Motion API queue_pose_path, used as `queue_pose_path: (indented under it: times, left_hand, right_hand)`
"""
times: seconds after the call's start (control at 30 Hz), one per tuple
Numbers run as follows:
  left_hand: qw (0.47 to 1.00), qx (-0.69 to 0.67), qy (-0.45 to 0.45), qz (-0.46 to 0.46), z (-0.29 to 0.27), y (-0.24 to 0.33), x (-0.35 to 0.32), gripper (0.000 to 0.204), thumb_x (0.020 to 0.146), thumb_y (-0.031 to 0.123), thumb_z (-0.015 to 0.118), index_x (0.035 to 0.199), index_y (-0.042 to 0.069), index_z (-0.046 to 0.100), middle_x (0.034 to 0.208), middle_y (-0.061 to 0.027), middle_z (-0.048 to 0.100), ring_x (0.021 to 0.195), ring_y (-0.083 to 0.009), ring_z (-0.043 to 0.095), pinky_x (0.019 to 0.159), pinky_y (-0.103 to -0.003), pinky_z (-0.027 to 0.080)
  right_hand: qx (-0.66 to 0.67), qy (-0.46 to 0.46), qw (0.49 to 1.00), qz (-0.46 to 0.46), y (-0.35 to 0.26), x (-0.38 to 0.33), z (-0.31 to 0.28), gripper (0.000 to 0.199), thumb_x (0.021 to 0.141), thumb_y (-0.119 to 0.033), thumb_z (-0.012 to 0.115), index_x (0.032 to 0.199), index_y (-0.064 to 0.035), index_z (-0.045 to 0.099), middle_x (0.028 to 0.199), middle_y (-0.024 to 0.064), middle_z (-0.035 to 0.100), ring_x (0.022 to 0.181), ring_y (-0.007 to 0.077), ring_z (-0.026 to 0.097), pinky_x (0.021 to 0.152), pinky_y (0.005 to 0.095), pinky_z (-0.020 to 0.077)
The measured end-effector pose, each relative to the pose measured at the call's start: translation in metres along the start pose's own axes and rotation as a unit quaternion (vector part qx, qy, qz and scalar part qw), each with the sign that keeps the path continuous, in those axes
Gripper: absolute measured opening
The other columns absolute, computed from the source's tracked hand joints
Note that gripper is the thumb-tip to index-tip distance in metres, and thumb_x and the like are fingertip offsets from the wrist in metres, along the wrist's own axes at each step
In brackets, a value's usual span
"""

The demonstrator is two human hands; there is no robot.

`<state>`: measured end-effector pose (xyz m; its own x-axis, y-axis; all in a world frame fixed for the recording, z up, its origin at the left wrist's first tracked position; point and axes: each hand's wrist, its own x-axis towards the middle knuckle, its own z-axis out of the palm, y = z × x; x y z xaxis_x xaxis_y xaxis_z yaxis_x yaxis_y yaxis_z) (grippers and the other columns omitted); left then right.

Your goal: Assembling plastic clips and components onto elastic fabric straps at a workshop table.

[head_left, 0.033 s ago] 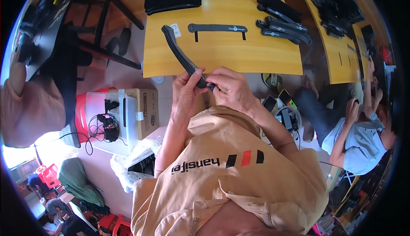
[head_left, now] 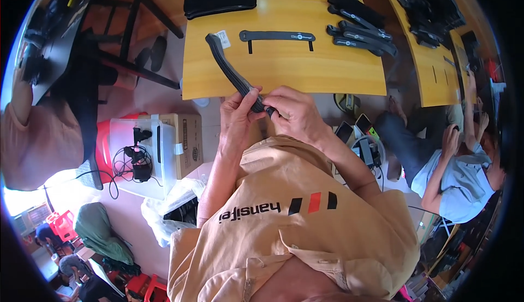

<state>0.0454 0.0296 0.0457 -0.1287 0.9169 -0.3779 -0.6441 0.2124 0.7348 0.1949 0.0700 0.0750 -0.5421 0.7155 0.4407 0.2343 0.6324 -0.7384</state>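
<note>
2 hands on 1 strap

Left hand (head_left: 236,117) pinches the near end of the long black strap (head_left: 228,71), which runs out over the yellow table (head_left: 284,64) edge. Right hand (head_left: 292,115) pinches the same end, fingertips touching. Flat black strap (head_left: 277,36) lies beyond.

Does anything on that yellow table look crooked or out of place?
One thing: the long black strap lies slanted across the table, its near end over the edge in both hands, left hand and right hand. The flat black piece beside it lies straight. Nothing looks spilled or broken.
</note>
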Motion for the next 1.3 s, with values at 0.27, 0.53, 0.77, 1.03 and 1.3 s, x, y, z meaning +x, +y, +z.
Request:
queue_pose_path:
  times: [0.27,0.53,0.77,1.03,1.3]
  left_hand:
    - [0.997,0.069,0.032,0.01,0.011,0.004,-0.003,0.018,0.084,0.014,0.063,0.091,-0.003,0.063,0.078,-0.007,0.064,0.063,-0.0097,0.061,0.054,-0.02,0.055]
    - [0.994,0.1,0.035,0.02,0.008,-0.003,-0.004,0.019,0.085,0.014,0.063,0.088,-0.004,0.063,0.077,-0.0082,0.064,0.063,-0.0109,0.061,0.056,-0.022,0.055]
    - [0.973,0.23,-0.007,0.023,0.017,0.003,-0.013,0.022,0.086,0.019,0.062,0.088,-0.003,0.062,0.075,-0.0079,0.064,0.062,-0.0103,0.061,0.054,-0.021,0.051]
    - [0.939,0.336,-0.069,-0.014,0.012,0.012,-0.016,0.028,0.091,0.025,0.053,0.078,0.0,0.056,0.06,0.0003,0.05,0.048,-0.0054,0.046,0.042,-0.02,0.037]
    - [0.957,0.287,-0.019,0.028,0.024,0.012,-0.032,0.032,0.093,0.025,0.049,0.069,0.004,0.052,0.052,0.0018,0.043,0.044,-0.0061,0.04,0.039,-0.021,0.03]
  right_hand:
    - [0.016,-0.012,1.0,0.019,0.003,0.0,-0.004,0.025,0.064,0.008,0.063,0.088,0.0015,0.062,0.083,0.0106,0.059,0.067,0.024,0.059,0.057,0.0289,0.0481]
    - [-0.016,-0.002,0.998,0.06,0.004,-0.005,0.003,0.016,0.067,0.002,0.063,0.083,0.0001,0.06,0.079,0.0111,0.056,0.065,0.0273,0.058,0.056,0.0338,0.0479]
    - [0.066,0.009,0.99,0.127,0.001,-0.007,0.0,0.013,0.069,0.002,0.06,0.082,0.002,0.057,0.077,0.0134,0.055,0.067,0.0294,0.057,0.058,0.0337,0.0462]
    - [-0.002,0.016,0.997,0.081,-0.002,-0.011,0.003,0.018,0.069,0.006,0.059,0.086,0.0029,0.055,0.078,0.0118,0.055,0.064,0.0239,0.056,0.057,0.0288,0.0451]
    - [0.239,-0.018,0.941,0.238,-0.004,-0.001,-0.003,0.012,0.073,0.002,0.058,0.084,0.0009,0.052,0.077,0.0113,0.052,0.065,0.0266,0.055,0.058,0.0325,0.0436]
